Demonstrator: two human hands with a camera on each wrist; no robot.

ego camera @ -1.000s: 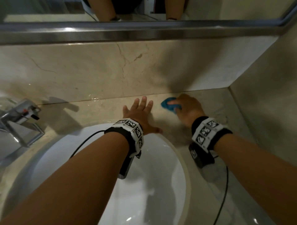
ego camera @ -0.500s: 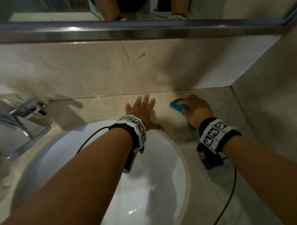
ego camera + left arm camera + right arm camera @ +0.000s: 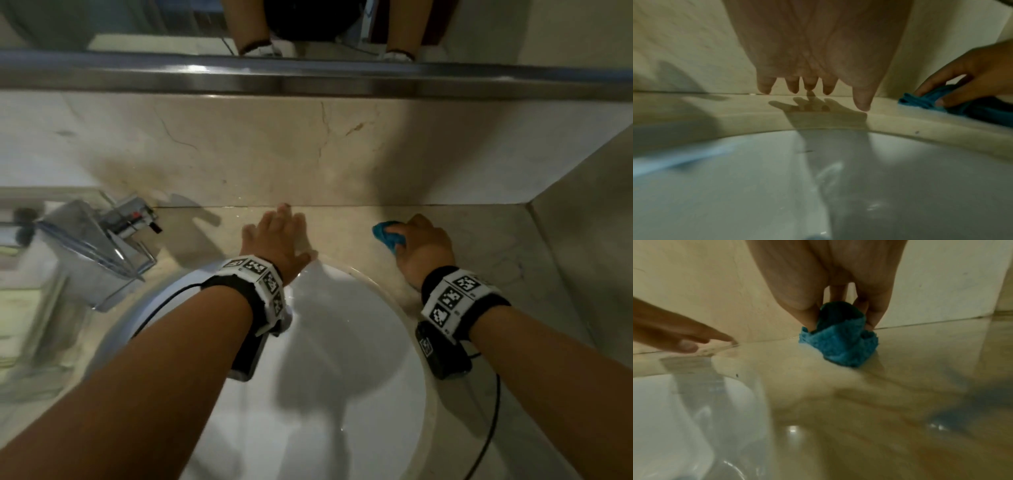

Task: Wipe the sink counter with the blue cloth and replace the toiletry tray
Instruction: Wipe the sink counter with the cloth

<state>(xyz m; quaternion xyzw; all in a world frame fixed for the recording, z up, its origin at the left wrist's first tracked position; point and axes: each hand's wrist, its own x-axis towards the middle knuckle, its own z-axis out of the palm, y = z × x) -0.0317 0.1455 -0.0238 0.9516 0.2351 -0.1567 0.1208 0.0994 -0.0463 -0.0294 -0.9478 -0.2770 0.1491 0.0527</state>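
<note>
- Dim, warm light overall; the brightest patch sits on the marble backsplash (image 3: 445,164), off to its right end.
- Light falls from above and behind: the left hand (image 3: 277,240) throws a sharp finger shadow on the counter (image 3: 756,110) and a long arm shadow into the sink basin (image 3: 342,359).
- Small white glints sparkle low in the basin; a round glare spot shines on the wet counter in the right wrist view.
- The faucet (image 3: 102,246), left of the basin, smears with motion blur.
- Both wrist views are soft and grainy, palms out of focus up close.
- Wide-angle bending curves the mirror's steel rail (image 3: 308,78) above the backsplash.
</note>
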